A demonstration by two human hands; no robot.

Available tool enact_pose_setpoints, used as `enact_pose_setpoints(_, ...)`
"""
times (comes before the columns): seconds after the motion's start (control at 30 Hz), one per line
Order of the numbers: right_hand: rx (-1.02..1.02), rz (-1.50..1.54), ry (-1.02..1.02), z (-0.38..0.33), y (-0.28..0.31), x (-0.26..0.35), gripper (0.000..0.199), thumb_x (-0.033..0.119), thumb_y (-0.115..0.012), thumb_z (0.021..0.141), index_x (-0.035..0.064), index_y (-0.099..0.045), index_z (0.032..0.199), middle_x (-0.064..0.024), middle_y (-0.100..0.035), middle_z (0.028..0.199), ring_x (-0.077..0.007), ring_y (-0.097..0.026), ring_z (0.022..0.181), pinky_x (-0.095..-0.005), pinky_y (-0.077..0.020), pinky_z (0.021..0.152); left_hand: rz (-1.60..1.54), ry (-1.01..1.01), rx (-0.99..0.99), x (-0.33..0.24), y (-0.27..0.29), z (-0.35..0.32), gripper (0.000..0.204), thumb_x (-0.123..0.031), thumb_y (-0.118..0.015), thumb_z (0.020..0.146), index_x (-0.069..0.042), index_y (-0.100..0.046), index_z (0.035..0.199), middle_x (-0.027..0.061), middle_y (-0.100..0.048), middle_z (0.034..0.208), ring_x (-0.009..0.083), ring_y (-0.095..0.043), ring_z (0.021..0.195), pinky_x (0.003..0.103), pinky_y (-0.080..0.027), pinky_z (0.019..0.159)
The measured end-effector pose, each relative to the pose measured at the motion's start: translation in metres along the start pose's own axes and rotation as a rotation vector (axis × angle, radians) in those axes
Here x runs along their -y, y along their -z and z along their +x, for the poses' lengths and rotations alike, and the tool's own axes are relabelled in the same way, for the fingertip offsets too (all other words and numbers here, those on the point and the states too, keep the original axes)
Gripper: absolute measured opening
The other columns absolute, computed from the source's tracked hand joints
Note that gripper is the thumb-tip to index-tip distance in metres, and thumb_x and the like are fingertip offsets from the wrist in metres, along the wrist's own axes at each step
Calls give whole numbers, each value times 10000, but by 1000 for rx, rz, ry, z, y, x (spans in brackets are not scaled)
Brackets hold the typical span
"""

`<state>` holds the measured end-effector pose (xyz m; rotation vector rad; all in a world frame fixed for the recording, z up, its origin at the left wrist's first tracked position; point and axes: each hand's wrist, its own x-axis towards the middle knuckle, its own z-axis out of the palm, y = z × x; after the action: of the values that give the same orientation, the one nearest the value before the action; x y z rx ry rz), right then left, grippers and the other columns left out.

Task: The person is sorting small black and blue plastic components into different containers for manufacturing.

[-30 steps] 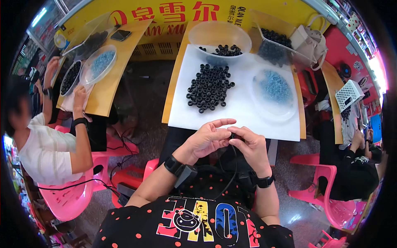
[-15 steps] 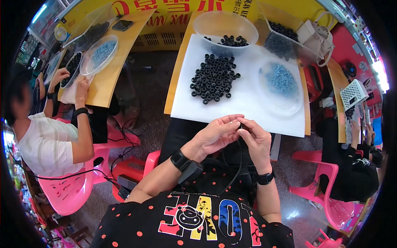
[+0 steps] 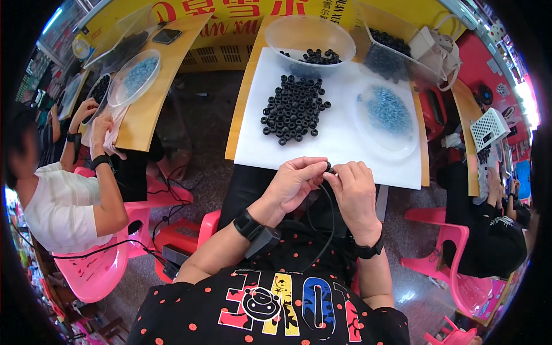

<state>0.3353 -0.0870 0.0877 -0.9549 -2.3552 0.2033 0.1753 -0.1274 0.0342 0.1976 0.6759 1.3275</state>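
In front of my body, just off the near edge of the white work surface, both my hands meet at the fingertips. My left hand (image 3: pixel 296 183) pinches a small black ring-shaped part (image 3: pixel 330 168) between thumb and forefinger. Closed against the same part, my right hand (image 3: pixel 355 192) has its fingers curled; whatever sits inside them is hidden. Beyond lies a loose pile of black ring-shaped parts (image 3: pixel 293 109), with holes showing in many. To its right, a clear shallow round dish (image 3: pixel 397 150) bears tiny pale-blue translucent pieces (image 3: pixel 388 109).
A clear bowl (image 3: pixel 310 34) with more black parts stands behind the pile, beside a clear bin (image 3: pixel 422 72) of black parts. A black cable (image 3: pixel 330 236) hangs below my hands. Co-workers sit at tables left and right, near pink chairs (image 3: pixel 448 253).
My right hand has turned, its fingers now curled with the back of the hand up. The black part shows more plainly between the fingertips. The view has shifted slightly.
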Motion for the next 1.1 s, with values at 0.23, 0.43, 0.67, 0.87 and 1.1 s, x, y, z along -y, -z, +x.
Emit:
enact_pose_setpoints(0.23,60,11,95,-5,-4,-1,148,113,-674,862,43,-556,808,-88,-521,763,-266,-515,753,-385,-418,721,198,-15,2,-8,3,-3,155,-51,-681,913,8,-703,1055,88,-708,909,157,-667,784,310,-567,722)
enact_pose_setpoints(0.43,84,12,136,-9,-7,-7,152,111,-670,866,43,-553,798,-88,-522,755,-267,-513,746,-392,-417,720,308,17,-24,-8,7,-1,171,-68,-691,911,7,-707,1064,85,-707,902,149,-659,773,301,-556,704)
enact_pose_setpoints(0.67,179,444,-259,-3,9,-11,242,162,-748,828,23,-650,1001,-95,-651,912,-248,-586,859,-352,-476,754,57,68,14,-2,6,4,204,-107,-653,948,-10,-684,1125,71,-693,920,144,-652,794,292,-550,700)
enact_pose_setpoints(0.87,179,623,-269,0,12,-22,415,156,-772,810,59,-679,1203,-117,-686,1127,-238,-626,1003,-321,-501,873,15,143,104,-1,7,8,250,-97,-655,944,-43,-595,1181,50,-673,971,131,-652,826,271,-550,728)
enact_pose_setpoints(1.1,279,867,-355,-12,11,-23,349,115,-783,803,55,-714,1140,-81,-702,1072,-163,-639,919,-291,-509,842,69,191,203,-2,7,7,362,-47,-708,894,-52,-547,1218,73,-678,995,131,-660,870,260,-558,783)
